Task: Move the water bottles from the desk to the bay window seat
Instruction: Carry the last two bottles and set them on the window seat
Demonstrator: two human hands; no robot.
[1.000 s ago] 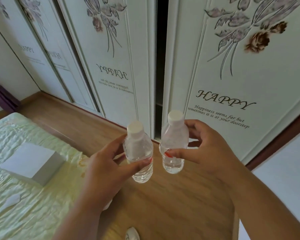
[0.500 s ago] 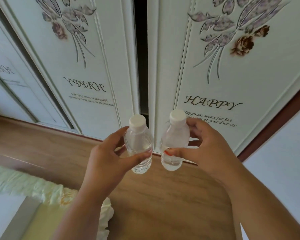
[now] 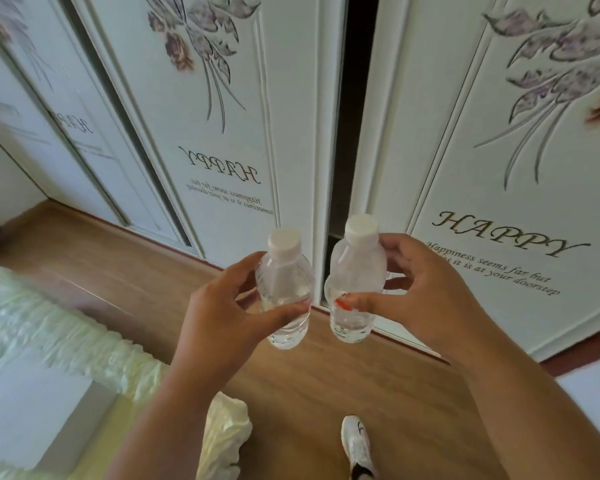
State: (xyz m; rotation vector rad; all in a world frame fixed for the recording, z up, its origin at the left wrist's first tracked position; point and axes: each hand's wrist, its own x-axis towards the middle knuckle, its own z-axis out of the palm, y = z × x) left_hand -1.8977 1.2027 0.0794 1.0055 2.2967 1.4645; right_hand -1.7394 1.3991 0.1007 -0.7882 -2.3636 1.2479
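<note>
above the floor, each grip clasps a bottle, fingers hiding their middles: left hand (image 3: 222, 317) on left bottle (image 3: 286, 271), right hand (image 3: 420, 299) on right bottle (image 3: 355, 268).

2 bare forearms, no sleeves. Red polish on right thumbnail (image 3: 342, 304). 1 white shoe (image 3: 358, 446), dark trim.

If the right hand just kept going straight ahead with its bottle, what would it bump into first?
Probably the white wardrobe door printed HAPPY, near the dark gap between the doors. The right hand holds its bottle just in front; depth is hard to judge.
</note>
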